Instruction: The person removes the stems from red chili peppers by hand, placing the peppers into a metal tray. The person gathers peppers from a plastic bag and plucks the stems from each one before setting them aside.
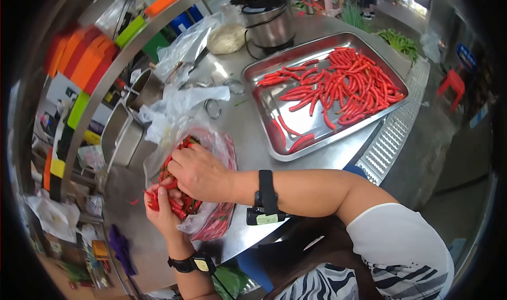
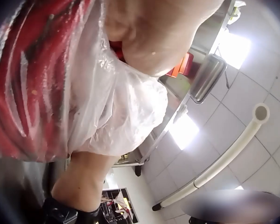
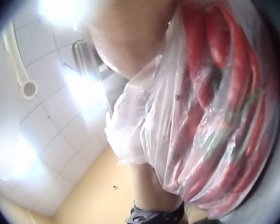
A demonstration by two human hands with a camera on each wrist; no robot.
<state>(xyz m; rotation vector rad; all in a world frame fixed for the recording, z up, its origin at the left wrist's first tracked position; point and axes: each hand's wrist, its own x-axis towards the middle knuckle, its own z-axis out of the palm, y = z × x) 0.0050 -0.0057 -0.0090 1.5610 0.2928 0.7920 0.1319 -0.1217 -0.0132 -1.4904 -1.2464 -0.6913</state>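
A clear plastic bag (image 1: pixel 217 223) full of red peppers (image 1: pixel 193 206) lies on the metal table, its mouth spread around both hands. My left hand (image 1: pixel 168 215) holds several red peppers at the bag's left edge, thumb on top. Over the opening, my right hand (image 1: pixel 198 173) has its fingers curled down and pinches at a pepper beside the left thumb; its fingertips are partly hidden. Through the film of the bag (image 2: pixel 116 112), peppers (image 2: pixel 32 93) show large in the left wrist view. The right wrist view also shows the bag (image 3: pixel 140 121) and peppers (image 3: pixel 240 60).
A steel tray (image 1: pixel 330 141) of loose red peppers (image 1: pixel 338 86) stands right of the bag. Metal rings (image 1: pixel 212 109), white plastic (image 1: pixel 174 107) and a steel pan (image 1: pixel 120 134) lie beyond and left. At the back stands a cooker (image 1: pixel 268 25); a shelf rail (image 1: pixel 100 62) runs along the left.
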